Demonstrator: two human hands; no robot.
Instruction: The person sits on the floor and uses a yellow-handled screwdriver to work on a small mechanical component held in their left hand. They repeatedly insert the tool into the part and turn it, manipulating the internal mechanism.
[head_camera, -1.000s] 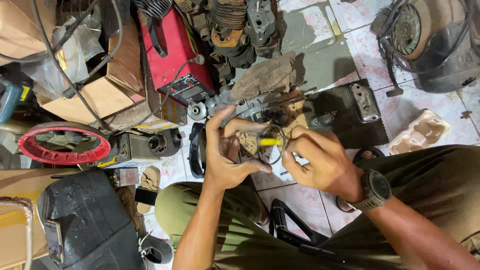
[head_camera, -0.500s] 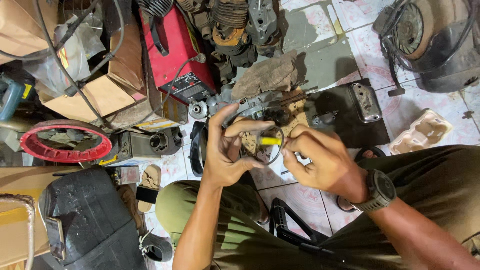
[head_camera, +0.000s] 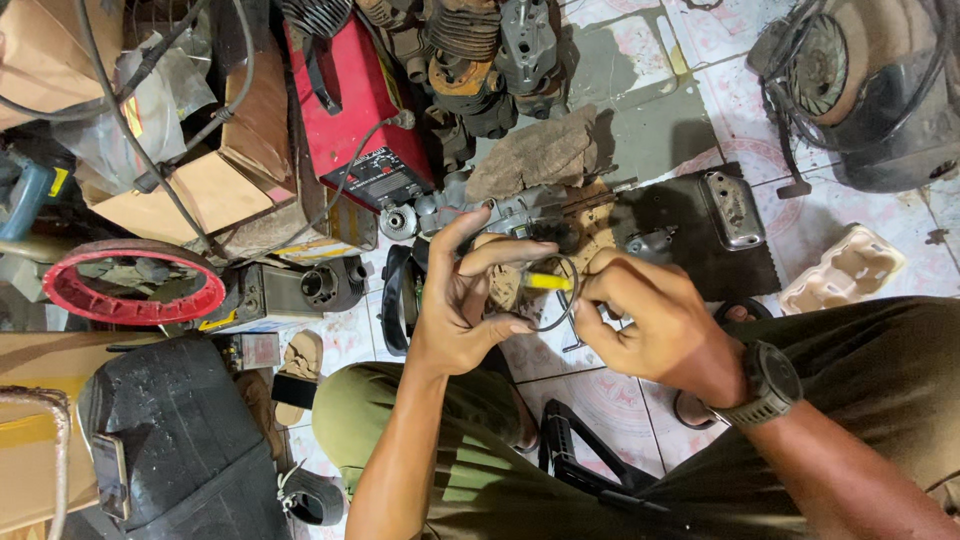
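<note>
Yellow-handled tool (head_camera: 547, 282) sits between both hands, above the tiled floor (head_camera: 640, 70). The right hand (head_camera: 650, 325) pinches its end with closed fingertips (head_camera: 583, 300). The left hand (head_camera: 465, 305) curls around a small metal part (head_camera: 503, 285), thumb and fingers gripping it. A thin dark ring (head_camera: 560, 318) hangs by the fingers. A red machine (head_camera: 350, 100) stands behind.

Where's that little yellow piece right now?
In the head view, the yellow piece sits at the centre of the picture, between the left hand and the right hand, with a thin dark ring beside it, just below the grey engine part.
</note>
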